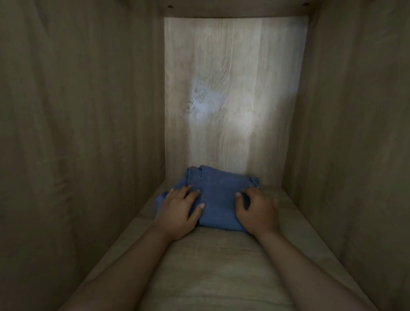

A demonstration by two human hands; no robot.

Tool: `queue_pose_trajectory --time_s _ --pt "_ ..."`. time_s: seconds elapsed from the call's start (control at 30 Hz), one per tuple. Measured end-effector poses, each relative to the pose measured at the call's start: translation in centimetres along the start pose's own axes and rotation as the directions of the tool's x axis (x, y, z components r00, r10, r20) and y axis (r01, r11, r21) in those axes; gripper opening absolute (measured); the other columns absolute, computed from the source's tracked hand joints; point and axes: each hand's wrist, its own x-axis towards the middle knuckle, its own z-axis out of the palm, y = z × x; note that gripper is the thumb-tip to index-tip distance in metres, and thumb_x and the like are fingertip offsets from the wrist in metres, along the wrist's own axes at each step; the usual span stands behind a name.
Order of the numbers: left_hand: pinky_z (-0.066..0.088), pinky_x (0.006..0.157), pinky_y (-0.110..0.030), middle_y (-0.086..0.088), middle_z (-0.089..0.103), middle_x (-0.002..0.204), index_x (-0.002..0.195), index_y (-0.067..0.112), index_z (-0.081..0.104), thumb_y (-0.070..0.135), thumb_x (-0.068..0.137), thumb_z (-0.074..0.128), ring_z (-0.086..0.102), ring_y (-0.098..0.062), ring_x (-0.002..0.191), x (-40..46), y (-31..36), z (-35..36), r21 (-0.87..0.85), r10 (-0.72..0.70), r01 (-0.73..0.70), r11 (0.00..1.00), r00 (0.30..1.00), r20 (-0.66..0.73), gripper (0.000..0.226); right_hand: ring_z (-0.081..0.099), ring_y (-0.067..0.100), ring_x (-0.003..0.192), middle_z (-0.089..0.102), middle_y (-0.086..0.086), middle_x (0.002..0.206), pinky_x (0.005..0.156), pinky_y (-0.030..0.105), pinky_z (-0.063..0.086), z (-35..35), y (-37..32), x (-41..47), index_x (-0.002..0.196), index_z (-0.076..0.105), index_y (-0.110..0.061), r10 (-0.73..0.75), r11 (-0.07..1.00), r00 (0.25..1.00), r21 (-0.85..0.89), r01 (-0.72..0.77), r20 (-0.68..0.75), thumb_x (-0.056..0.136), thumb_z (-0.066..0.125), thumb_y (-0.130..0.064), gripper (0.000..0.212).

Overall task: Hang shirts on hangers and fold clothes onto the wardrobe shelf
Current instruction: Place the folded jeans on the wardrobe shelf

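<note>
The person is setting a folded blue denim garment point(217, 198), probably jeans though the dim light makes that uncertain, near the back of the wardrobe shelf point(208, 273). The left hand point(179, 211) is lying on its left side with fingers spread and nearly flat; the right hand point(255, 210) is pressing its right side with fingers curled over the fabric. This looks like the placing step; next, both hands should be letting go without disturbing the fold.
</note>
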Motion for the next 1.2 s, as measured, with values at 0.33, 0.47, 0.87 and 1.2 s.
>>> queue_pose_trajectory --time_s 0.33,0.47,0.87,1.2 --pt "0.048 0.091 -0.030 -0.004 0.062 0.119 0.121 0.017 0.060 0.030 0.088 0.056 0.057 -0.020 0.111 -7.3 3.9 -8.1 -0.202 -0.117 0.097 0.975 0.989 -0.091 0.035 0.068 0.035 0.081 0.071 0.017 0.086 0.073 0.040 0.056 -2.9 -8.5 -4.0 0.094 0.069 -0.001 -0.116 0.960 0.981 0.235 0.150 -0.156 0.081 0.061 -0.009 0.017" --pt "0.052 0.078 -0.026 0.001 0.069 0.098 0.106 0.021 0.067 0.029 0.086 0.058 0.064 -0.014 0.090 -14.0 4.8 -14.2 -0.285 -0.172 0.114 0.952 0.968 -0.185 0.024 0.064 0.017 0.070 0.068 0.003 0.078 0.066 0.025 0.049 -5.6 -15.6 -8.3 0.098 0.069 -0.009 -0.114 0.893 0.977 0.413 0.181 -0.181 0.083 0.061 -0.004 0.018" --pt "0.048 0.069 -0.017 0.007 0.070 0.090 0.097 0.019 0.069 0.026 0.087 0.057 0.060 -0.002 0.072 -46.8 -1.2 -31.2 -0.212 -0.643 0.608 0.765 0.699 -0.314 0.017 0.058 0.012 0.064 0.065 -0.001 0.075 0.060 0.018 0.047 -6.6 -40.5 -32.7 0.097 0.068 -0.011 -0.410 0.573 0.912 0.782 0.247 0.013 0.088 0.053 -0.012 0.018" --pt "0.053 0.071 -0.027 0.004 0.067 0.087 0.101 0.019 0.066 0.022 0.089 0.052 0.063 -0.011 0.075 -73.2 -4.9 -39.8 -0.209 -0.885 0.929 0.306 0.197 -0.422 0.018 0.056 0.004 0.066 0.062 -0.006 0.075 0.059 0.006 0.042 -3.6 -58.2 -53.6 0.101 0.066 -0.012 -0.811 0.344 0.535 0.933 0.109 0.236 0.089 0.054 -0.004 0.019"
